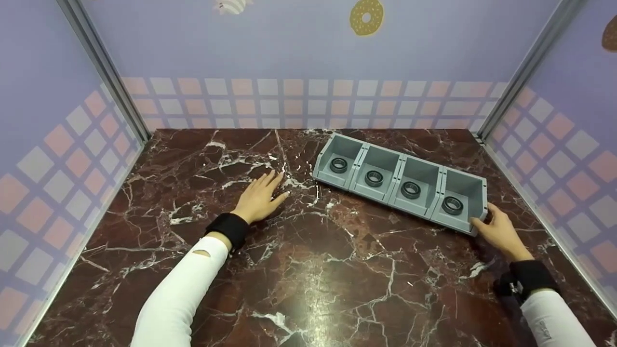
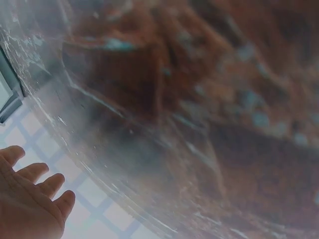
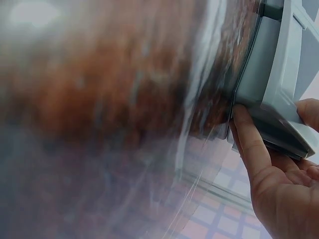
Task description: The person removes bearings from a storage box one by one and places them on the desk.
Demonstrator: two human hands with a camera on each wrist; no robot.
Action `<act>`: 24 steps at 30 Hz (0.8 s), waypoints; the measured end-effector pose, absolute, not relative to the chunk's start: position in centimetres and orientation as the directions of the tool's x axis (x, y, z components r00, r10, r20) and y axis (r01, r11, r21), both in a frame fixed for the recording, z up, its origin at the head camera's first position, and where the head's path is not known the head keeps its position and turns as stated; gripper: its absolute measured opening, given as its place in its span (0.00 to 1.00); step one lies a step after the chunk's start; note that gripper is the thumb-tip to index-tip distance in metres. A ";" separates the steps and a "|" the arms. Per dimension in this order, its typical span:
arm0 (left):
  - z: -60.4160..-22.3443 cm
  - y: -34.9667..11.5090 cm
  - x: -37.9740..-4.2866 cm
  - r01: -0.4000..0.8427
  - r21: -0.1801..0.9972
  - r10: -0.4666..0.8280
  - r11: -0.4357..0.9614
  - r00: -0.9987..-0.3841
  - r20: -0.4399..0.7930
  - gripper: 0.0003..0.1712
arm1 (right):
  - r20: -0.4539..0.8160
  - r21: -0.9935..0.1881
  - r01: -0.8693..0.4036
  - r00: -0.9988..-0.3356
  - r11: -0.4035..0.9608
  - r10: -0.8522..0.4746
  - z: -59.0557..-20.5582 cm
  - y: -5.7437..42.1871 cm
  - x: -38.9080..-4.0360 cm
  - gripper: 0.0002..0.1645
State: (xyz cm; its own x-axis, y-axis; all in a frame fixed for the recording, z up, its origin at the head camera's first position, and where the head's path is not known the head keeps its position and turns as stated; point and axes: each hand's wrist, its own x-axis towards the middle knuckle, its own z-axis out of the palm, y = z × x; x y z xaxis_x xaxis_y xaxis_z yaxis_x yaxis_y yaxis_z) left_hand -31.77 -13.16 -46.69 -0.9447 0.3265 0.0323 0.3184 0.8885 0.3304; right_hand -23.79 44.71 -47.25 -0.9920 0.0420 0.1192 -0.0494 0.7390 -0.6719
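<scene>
A row of joined grey storage bins (image 1: 388, 200) stands at an angle on the right half of the table, its right end nearer to me. In each compartment lies one black ball bearing (image 1: 452, 206). My right hand (image 1: 501, 232) grips the row at its right end. In the right wrist view, the thumb of the right hand (image 3: 284, 191) is on the upper rim and the fingers lie along the outer side wall. My left hand (image 1: 258, 197) is left of the bins and apart from them, palm down with its fingers stretched out. In the left wrist view, the left hand (image 2: 30, 196) holds nothing.
The table (image 1: 308, 270) is dark red marble pattern with white veins and a glossy reflection. Purple wall panels (image 1: 284, 48) with a checked band enclose it at the back and both sides. Metal posts (image 1: 520, 67) stand at the back corners.
</scene>
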 end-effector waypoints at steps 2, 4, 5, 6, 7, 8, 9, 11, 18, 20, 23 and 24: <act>-46.8 -13.1 -31.8 0.317 0.341 0.326 0.885 -0.945 0.032 0.40 | 0.124 -0.668 -0.062 -0.992 0.741 0.029 -47.2 44.6 -23.7 0.31; -46.8 -13.0 -31.9 0.319 0.351 0.327 0.880 -0.944 0.038 0.40 | 0.125 -0.664 -0.070 -0.992 0.744 0.018 -47.2 44.4 -23.6 0.31; -46.8 -12.9 -31.8 0.319 0.360 0.327 0.877 -0.944 0.041 0.40 | 0.125 -0.661 -0.074 -0.992 0.747 0.012 -47.2 44.4 -23.6 0.31; -46.8 -12.8 -31.9 0.316 0.374 0.325 0.872 -0.945 0.040 0.40 | 0.127 -0.656 -0.078 -0.992 0.751 0.008 -47.2 44.3 -23.6 0.31; -46.7 -12.8 -31.8 0.311 0.388 0.321 0.868 -0.946 0.041 0.40 | 0.124 -0.653 -0.080 -0.992 0.753 0.002 -47.2 44.3 -23.5 0.31; -46.6 -12.7 -31.8 0.305 0.402 0.317 0.863 -0.948 0.040 0.40 | 0.122 -0.650 -0.081 -0.992 0.755 -0.001 -47.2 44.3 -23.5 0.31; -46.5 -12.7 -31.8 0.298 0.417 0.311 0.859 -0.950 0.038 0.40 | 0.122 -0.649 -0.083 -0.993 0.757 -0.004 -47.2 44.2 -23.4 0.32; -46.2 -12.5 -31.8 0.287 0.439 0.300 0.852 -0.953 0.041 0.39 | 0.120 -0.644 -0.086 -0.993 0.761 -0.010 -47.1 44.2 -23.4 0.32; -45.7 -11.8 -31.9 0.266 0.484 0.279 0.833 -0.959 0.048 0.39 | 0.112 -0.646 -0.092 -0.993 0.758 -0.024 -47.1 44.1 -23.2 0.33; -45.6 -11.6 -31.9 0.260 0.498 0.276 0.827 -0.960 0.043 0.39 | 0.104 -0.652 -0.087 -0.994 0.754 -0.026 -47.1 44.0 -23.1 0.32; -45.5 -11.2 -32.0 0.251 0.513 0.274 0.821 -0.961 0.032 0.39 | 0.103 -0.661 -0.086 -0.994 0.745 -0.024 -47.0 43.7 -23.1 0.32; -45.5 -11.0 -32.0 0.249 0.520 0.274 0.817 -0.961 0.030 0.39 | 0.102 -0.664 -0.087 -0.994 0.742 -0.025 -47.0 43.6 -23.2 0.32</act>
State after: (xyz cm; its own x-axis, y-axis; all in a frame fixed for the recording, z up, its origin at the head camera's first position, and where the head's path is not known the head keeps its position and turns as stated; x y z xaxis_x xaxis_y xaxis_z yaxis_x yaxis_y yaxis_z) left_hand -32.00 -11.05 -45.46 -0.9614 0.2736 0.0300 0.2489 0.8174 0.5196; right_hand -23.17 43.61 -47.01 -0.9945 -0.0253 0.1018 -0.0869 0.7424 -0.6643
